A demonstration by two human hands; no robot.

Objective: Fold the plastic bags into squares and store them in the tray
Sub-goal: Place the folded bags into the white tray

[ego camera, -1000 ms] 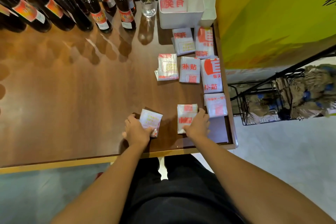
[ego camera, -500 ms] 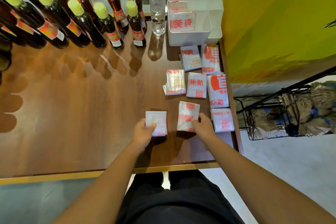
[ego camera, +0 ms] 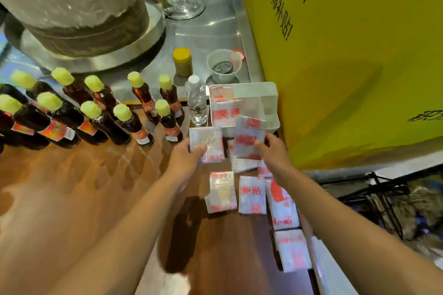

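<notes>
My left hand [ego camera: 185,159] pinches a folded white plastic bag with faint yellow print [ego camera: 207,142], held above the table just left of the tray. In my right hand [ego camera: 272,151] is a second folded bag with red print [ego camera: 249,136], raised in front of the white tray [ego camera: 257,90] at the table's far right. The tray holds upright folded bags [ego camera: 229,112]. Several more folded bags [ego camera: 253,195] lie flat on the wooden table [ego camera: 96,187] under and behind my right arm.
Several dark bottles with yellow-green caps [ego camera: 122,117] stand in rows at the left. A clear water bottle [ego camera: 197,100] stands beside the tray. Beyond are a metal counter with a big pot [ego camera: 76,7], a jar and a plastic cup [ego camera: 224,66]. A yellow board [ego camera: 347,55] walls the right.
Both hands lifted their folded bags off the near table edge and carried them forward to the tray. The camera tilted up, bringing the counter and pot into view.
</notes>
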